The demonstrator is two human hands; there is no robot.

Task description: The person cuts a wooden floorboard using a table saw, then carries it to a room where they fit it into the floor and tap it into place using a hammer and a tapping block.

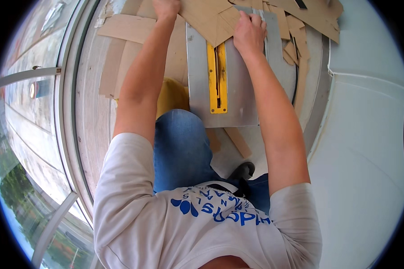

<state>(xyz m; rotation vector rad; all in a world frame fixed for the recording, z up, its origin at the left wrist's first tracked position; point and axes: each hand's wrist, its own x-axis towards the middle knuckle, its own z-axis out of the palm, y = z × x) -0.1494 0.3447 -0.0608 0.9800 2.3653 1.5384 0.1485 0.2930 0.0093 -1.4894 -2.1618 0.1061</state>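
Observation:
A brown cardboard sheet [204, 20] lies over the upper part of a metal saw table [199, 89] with a long yellow slotted insert [218, 103]. At the top edge, my left hand [166, 9] grips the sheet's left side, its fingertips partly cropped. My right hand [249, 36] has its fingers curled at the sheet's right corner, beside a metal strip running along the table; its thumb is mostly hidden.
Cardboard offcuts [296, 40] lie around the table, with a yellow object [170, 89] under its left side. My knee [179, 139] is beside the table. A glass wall [27, 112] runs along the left, a white panel [363, 157] along the right.

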